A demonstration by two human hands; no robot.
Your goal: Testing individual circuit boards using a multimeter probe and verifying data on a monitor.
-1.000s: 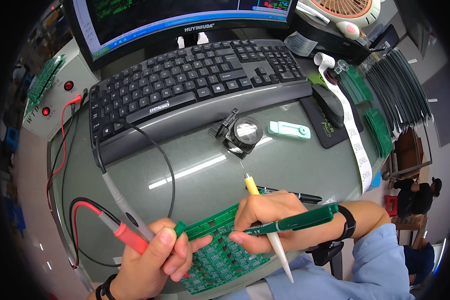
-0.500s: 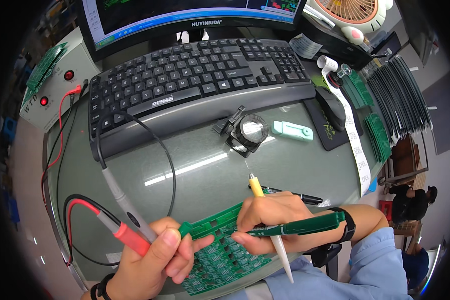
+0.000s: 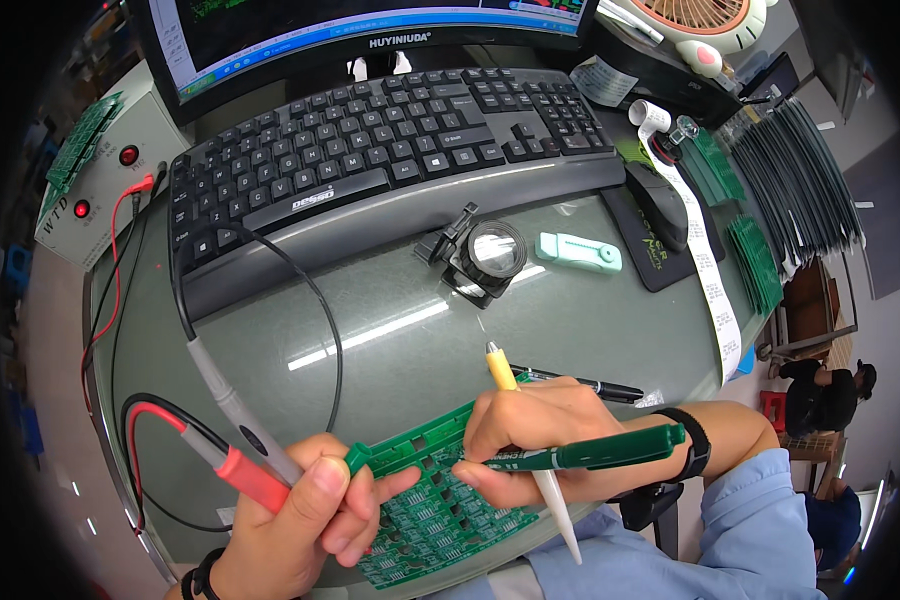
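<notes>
My left hand is closed round a red test probe and a grey test probe. Between its thumb and finger it also pinches a small green pen cap. In my right hand is a green marker pen, its writing end at the thumb and fingertips. A yellow-and-white pen-shaped tool is tucked through the same hand, metal tip pointing away. Under both hands lies a green circuit board panel with repeated small units, partly hidden by my fingers.
A black keyboard stands below a monitor. Before it sit a black-framed magnifier, a mint-coloured cutter and a black pen. A mouse, paper strip and stacked boards are at right. Probe cables loop at left.
The whole view has shifted slightly, so the desk things sit a little further left and up. Both hands keep their holds and stay over the board.
</notes>
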